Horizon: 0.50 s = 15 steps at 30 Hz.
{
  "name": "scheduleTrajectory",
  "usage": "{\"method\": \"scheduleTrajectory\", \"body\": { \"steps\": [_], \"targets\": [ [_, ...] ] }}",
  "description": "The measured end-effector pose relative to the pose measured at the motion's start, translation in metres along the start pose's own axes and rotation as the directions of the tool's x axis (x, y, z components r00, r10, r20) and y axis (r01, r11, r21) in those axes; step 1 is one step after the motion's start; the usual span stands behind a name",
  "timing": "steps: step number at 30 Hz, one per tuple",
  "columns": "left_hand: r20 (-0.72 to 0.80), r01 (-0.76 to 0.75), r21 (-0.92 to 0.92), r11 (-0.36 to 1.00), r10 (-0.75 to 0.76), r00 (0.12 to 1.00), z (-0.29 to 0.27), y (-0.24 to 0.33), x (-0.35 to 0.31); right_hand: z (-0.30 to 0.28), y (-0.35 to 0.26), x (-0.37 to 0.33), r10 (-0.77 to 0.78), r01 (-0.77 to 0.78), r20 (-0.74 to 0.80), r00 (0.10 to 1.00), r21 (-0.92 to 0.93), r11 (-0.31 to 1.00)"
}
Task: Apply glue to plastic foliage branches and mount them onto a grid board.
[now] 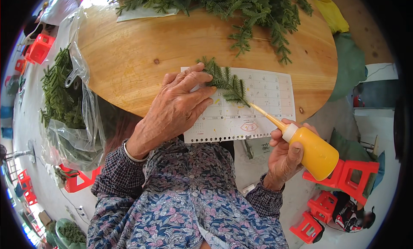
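My left hand (176,107) presses a small green fir-like sprig (226,82) flat onto a white printed paper sheet (266,107) at the near edge of a round wooden table (142,55). My right hand (284,156) grips a yellow squeeze bottle (316,152) with a white collar. Its long thin nozzle (263,114) points up-left and its tip meets the stem end of the sprig. A silver bangle sits on my left wrist.
A heap of green sprigs (241,6) covers the table's far side. A clear plastic bag of more greenery (64,107) hangs off the left edge. Red plastic stools (344,180) stand on the floor at right and left. A green cloth (350,64) drapes at right.
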<state>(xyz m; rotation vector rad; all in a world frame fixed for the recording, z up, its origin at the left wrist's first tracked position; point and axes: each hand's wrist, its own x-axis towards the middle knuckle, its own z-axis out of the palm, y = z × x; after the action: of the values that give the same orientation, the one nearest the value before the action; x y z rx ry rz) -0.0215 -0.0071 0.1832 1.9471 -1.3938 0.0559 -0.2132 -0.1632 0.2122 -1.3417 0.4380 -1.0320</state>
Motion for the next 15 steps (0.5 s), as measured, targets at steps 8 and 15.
{"method": "scheduleTrajectory", "body": {
  "steps": [8,15],
  "targets": [
    [-0.012,-0.003,-0.012,1.000,0.002,1.000,-0.020,0.033,0.020,-0.007,-0.041,0.008,-0.003,0.002,-0.026,1.000,-0.015,1.000],
    [-0.019,-0.019,-0.010,1.000,0.019,1.000,-0.029,0.047,0.030,-0.015,-0.060,0.013,-0.004,0.003,-0.043,0.999,-0.011,1.000]
  ]
}}
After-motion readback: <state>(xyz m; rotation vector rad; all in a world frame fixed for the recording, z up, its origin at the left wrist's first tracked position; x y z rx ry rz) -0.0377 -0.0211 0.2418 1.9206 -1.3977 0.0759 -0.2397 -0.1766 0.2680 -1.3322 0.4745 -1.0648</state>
